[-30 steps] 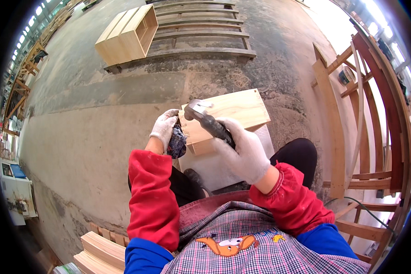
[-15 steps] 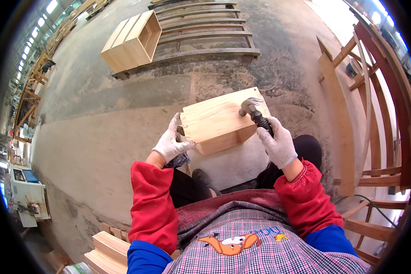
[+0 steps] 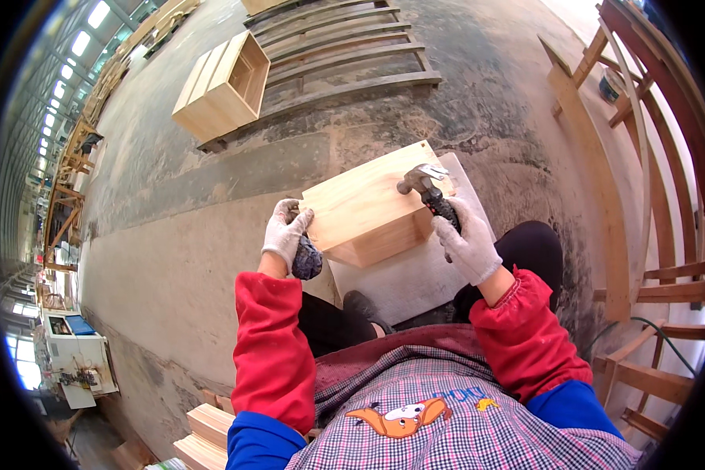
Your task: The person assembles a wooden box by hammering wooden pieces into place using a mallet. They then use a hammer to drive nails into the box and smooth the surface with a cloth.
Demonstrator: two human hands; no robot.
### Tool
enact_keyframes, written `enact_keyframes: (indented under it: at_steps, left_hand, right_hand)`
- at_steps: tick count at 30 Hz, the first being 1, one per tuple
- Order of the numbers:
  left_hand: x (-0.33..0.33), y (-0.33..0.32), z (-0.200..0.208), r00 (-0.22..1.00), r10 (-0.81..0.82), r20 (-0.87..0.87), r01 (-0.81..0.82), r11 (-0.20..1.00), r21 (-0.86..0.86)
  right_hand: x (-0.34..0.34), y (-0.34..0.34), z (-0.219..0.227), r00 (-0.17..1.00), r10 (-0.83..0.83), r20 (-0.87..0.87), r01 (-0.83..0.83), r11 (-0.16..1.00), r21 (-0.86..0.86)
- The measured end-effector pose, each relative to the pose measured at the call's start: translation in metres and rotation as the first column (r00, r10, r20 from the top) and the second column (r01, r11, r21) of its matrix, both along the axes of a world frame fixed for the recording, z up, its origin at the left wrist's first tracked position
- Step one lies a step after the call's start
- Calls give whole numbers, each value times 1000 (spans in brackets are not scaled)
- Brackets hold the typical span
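A pale wooden box (image 3: 368, 200) lies tilted on a light-coloured slab (image 3: 399, 286) between my legs, a broad panel facing up and its open side partly showing toward me. At its left end, my white-gloved left hand (image 3: 286, 227) is closed, with fingertips against the panel's edge. A dark crumpled bundle (image 3: 307, 260) shows under that palm; whether the hand holds it I cannot tell. My gloved right hand (image 3: 468, 244) is wrapped round the dark handle of a claw hammer (image 3: 423, 180). The hammer's metal head is over the box's right part.
Ahead on the floor, a slatted wooden pallet (image 3: 345, 86) bears another wooden box (image 3: 223, 82) at its left end. Wooden boards and frames (image 3: 603, 188) stand along my right. Stacked boards (image 3: 207, 435) lie at the lower left, and a white machine (image 3: 78, 352) stands farther left.
My left hand's fingers have curled in from a spread pose along the box's end. The box has turned slightly, and the hammer has shifted a little left. My view has tilted somewhat.
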State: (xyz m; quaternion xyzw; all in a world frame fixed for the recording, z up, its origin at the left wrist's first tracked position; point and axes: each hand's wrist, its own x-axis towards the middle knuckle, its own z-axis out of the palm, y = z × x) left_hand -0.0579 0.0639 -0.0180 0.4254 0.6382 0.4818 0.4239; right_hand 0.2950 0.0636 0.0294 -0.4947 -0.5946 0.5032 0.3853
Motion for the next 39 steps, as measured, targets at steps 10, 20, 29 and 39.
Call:
enact_keyframes:
  at_steps: [10, 20, 29, 39]
  left_hand:
    - [-13, 28, -1, 976, 17, -218, -41, 994, -106]
    - [-61, 31, 35, 444, -72, -893, -194, 966, -174]
    - [-229, -280, -111, 438, -258, -861, -603, 626, -495]
    - [-70, -545, -185, 827, -122, -549, -528, 171, -832]
  right_hand:
    - [-1, -3, -17, 987, -33, 157, -3, 974, 225]
    - [-1, -12, -9, 938, 12, 346, -92, 973, 214]
    - [-14, -15, -14, 956, 49, 289, -113, 972, 208]
    - [-8, -12, -37, 964, 6, 265, -59, 980, 192]
